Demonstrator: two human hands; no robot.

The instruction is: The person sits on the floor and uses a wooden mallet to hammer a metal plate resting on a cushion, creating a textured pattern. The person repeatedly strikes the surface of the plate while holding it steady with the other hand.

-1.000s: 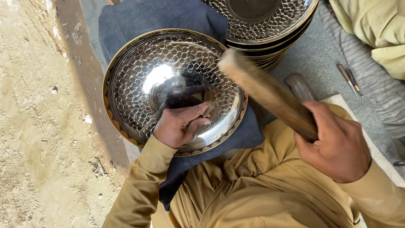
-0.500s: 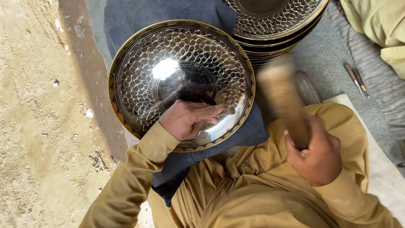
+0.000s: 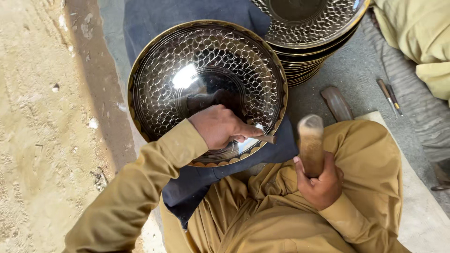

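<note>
We see pale, sandy dirt ground [image 3: 42,117] on the left, strewn with small white pebbles [image 3: 93,123] and lit by strong daylight. A grey concrete floor [image 3: 356,75] lies on the right, beside a pale flat mat [image 3: 422,211].

A large metal bowl [image 3: 206,89] lies on a cloth [image 3: 154,23] spread over the person's lap. The left hand [image 3: 220,126] rests inside the bowl's near rim, pinching a small punch [image 3: 266,138] that points right. To the right of the bowl, over the right knee, the right hand [image 3: 321,180] grips an upright wooden mallet [image 3: 311,143]. Behind and to the right stands a stack of bowls [image 3: 309,33]. Two thin tools [image 3: 389,96] lie on the ground at far right; bare ground [image 3: 42,131] lies left.
</note>
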